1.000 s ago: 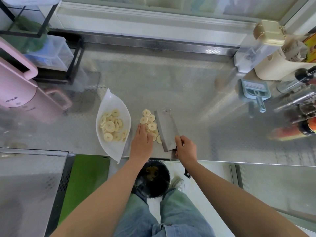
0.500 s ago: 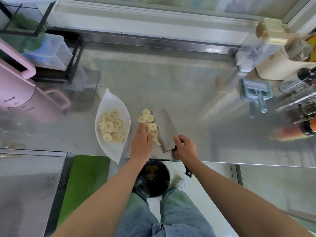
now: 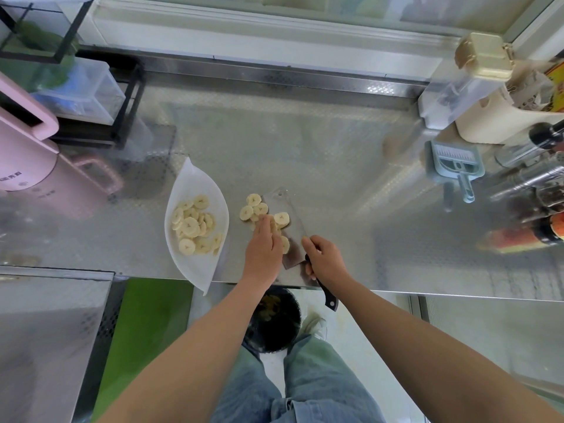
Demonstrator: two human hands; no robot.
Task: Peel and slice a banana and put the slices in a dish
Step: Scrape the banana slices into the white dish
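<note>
A white leaf-shaped dish (image 3: 195, 270) lies near the steel counter's front edge and holds several banana slices (image 3: 195, 224). To its right, more loose slices (image 3: 254, 206) lie on the counter and on the flat blade of a cleaver (image 3: 290, 227). My right hand (image 3: 325, 259) grips the cleaver's black handle at the counter edge. With straight fingers, my left hand (image 3: 264, 245) presses against the slices beside the blade. It hides some of them.
A pink appliance (image 3: 33, 166) stands at the left, with a black rack and clear box (image 3: 91, 93) behind it. A blue slicer (image 3: 454, 163), bottles (image 3: 531, 184) and a cream container (image 3: 494, 117) crowd the right side. A black bin (image 3: 274, 322) sits below the counter edge.
The cleaver blade has slid left under the loose slices, and my left hand has pushed forward onto them. One slice now lies on the blade.
</note>
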